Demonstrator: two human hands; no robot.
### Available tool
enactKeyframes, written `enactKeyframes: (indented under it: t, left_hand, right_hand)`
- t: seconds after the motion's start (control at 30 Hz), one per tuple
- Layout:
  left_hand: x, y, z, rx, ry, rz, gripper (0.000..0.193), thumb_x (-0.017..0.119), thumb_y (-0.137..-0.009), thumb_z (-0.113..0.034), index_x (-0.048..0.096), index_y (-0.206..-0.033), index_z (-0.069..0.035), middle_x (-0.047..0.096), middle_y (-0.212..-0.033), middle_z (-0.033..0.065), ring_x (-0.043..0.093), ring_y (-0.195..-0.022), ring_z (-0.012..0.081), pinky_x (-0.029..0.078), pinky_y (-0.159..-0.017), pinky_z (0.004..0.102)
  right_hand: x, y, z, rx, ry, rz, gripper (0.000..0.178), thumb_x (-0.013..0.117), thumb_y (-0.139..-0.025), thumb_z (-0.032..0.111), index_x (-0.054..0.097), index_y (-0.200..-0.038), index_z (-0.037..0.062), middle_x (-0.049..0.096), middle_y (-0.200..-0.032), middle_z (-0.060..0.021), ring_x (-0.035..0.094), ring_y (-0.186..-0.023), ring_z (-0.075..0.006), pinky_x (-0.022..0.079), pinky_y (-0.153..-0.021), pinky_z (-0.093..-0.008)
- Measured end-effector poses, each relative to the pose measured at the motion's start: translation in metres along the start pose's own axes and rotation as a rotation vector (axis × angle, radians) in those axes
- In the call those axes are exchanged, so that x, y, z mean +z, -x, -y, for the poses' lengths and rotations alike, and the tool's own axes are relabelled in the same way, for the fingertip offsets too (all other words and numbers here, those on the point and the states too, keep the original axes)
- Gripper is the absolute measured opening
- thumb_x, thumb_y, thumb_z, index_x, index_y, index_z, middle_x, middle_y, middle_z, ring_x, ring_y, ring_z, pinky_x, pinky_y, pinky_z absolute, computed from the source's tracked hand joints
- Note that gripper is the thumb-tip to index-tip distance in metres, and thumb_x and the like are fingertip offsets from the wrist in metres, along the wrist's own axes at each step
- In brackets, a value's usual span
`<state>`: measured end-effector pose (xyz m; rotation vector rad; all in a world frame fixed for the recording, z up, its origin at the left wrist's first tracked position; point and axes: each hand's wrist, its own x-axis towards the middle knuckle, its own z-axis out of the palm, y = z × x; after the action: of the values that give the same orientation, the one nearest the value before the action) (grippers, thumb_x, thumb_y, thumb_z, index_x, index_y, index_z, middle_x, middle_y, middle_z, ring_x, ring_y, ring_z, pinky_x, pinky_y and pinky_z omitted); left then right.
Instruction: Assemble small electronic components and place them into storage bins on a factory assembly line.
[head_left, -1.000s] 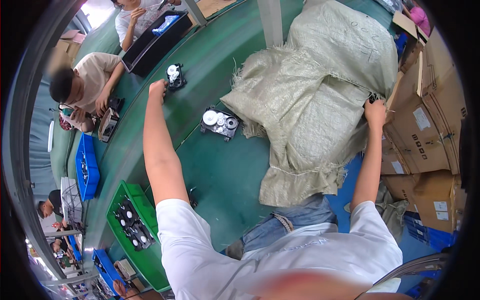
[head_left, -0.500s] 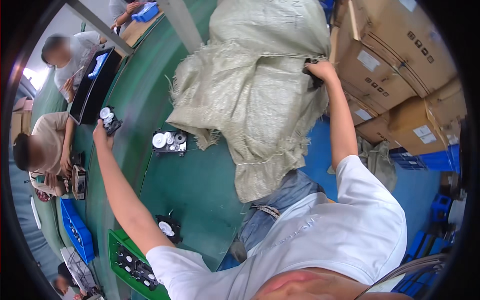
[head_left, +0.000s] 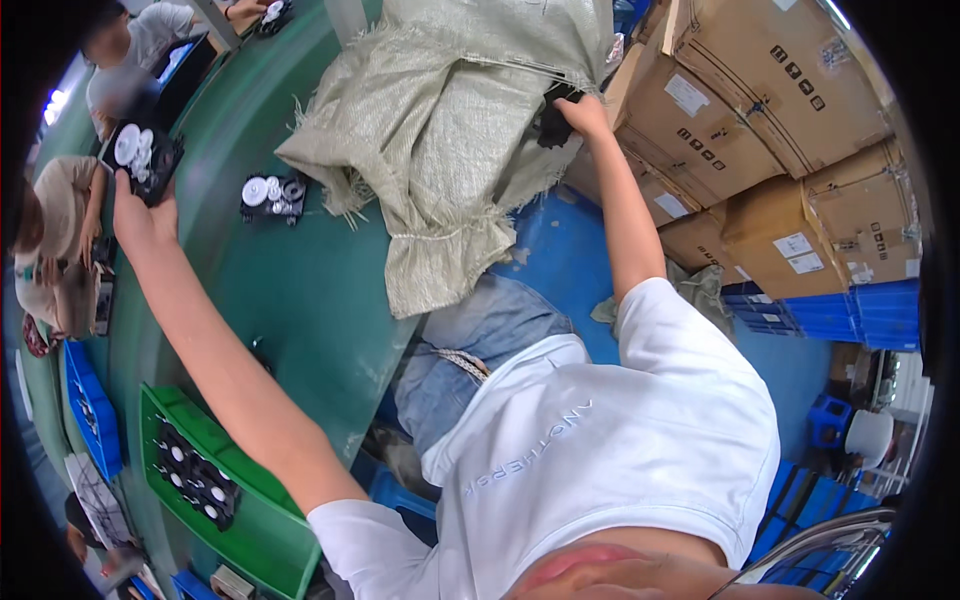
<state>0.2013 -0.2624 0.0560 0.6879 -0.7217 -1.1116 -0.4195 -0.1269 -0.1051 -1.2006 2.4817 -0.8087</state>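
At the far left, my left hand (head_left: pixel 148 212) is closed on a gear assembly (head_left: pixel 138 150), a black frame with white plastic gears, held up over the green work surface. My right hand (head_left: pixel 587 113) reaches to the opening of a large pale woven sack (head_left: pixel 430 130) and grips a black part (head_left: pixel 556 122); its exact kind is partly hidden by the sack and fingers. Between the two hands, a second gear assembly (head_left: pixel 272 197) with white gears lies on the green surface, just left of the sack's frayed edge.
A green bin (head_left: pixel 270 560) with several black assemblies stands near my left arm, beside a blue tray (head_left: pixel 95 410). Cardboard boxes (head_left: pixel 740 110) are stacked at right, above blue crates (head_left: pixel 850 318). Co-workers sit across the green surface (head_left: pixel 320 290) at far left.
The view has shifted. My left hand has moved outward to the left with the gear assembly. My right hand stays at the sack's opening, where more of the black part shows.
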Motion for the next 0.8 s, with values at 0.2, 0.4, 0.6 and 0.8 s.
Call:
enactKeyframes:
  t: [0.2,0.4,0.6,0.8]
  left_hand:
    - [0.069,0.142,-0.006,0.065,0.135,0.010,0.039,0.041,-0.103,-0.018,0.042,-0.134,0.006,0.050,-0.136,0.0226,0.057,-0.118,0.0357,0.050,-0.098,0.0509]
    - [0.091,0.243,0.006,0.086,0.533,0.140,0.045,0.041,-0.101,-0.017,0.034,-0.139,0.006,0.041,-0.141,0.0282,0.046,-0.127,0.0413,0.037,-0.110,0.0547]
    - [0.067,0.283,0.017,0.052,0.837,0.127,0.051,0.046,-0.101,-0.029,0.039,-0.139,0.004,0.047,-0.137,0.0233,0.051,-0.124,0.0376,0.041,-0.107,0.0489]
    - [0.043,0.300,0.009,0.232,0.574,-0.081,0.051,0.049,-0.100,-0.032,0.042,-0.138,0.002,0.052,-0.133,0.0227,0.052,-0.122,0.0361,0.042,-0.105,0.0460]
  right_hand:
    - [-0.014,0.049,-0.021,-0.113,-0.351,0.016,0.049,0.068,-0.074,0.029,0.065,-0.104,-0.0093,0.070,-0.094,-0.0213,0.067,-0.083,-0.0278,0.054,-0.076,-0.0347]
    - [-0.050,0.148,0.035,-0.035,-0.956,0.324,0.039,0.067,-0.080,0.019,0.059,-0.108,-0.0069,0.067,-0.090,-0.0148,0.065,-0.078,-0.0213,0.053,-0.071,-0.0283]
    - [-0.039,0.213,0.113,-0.381,-0.915,0.627,0.032,0.067,-0.081,0.017,0.059,-0.102,-0.0049,0.067,-0.089,-0.0125,0.064,-0.077,-0.0196,0.053,-0.071,-0.0267]
    - [0.019,0.236,0.218,-1.226,0.003,-0.073,0.042,0.074,-0.073,0.018,0.057,-0.110,0.0088,0.059,-0.108,-0.0061,0.059,-0.092,-0.0243,0.052,-0.074,-0.0312]
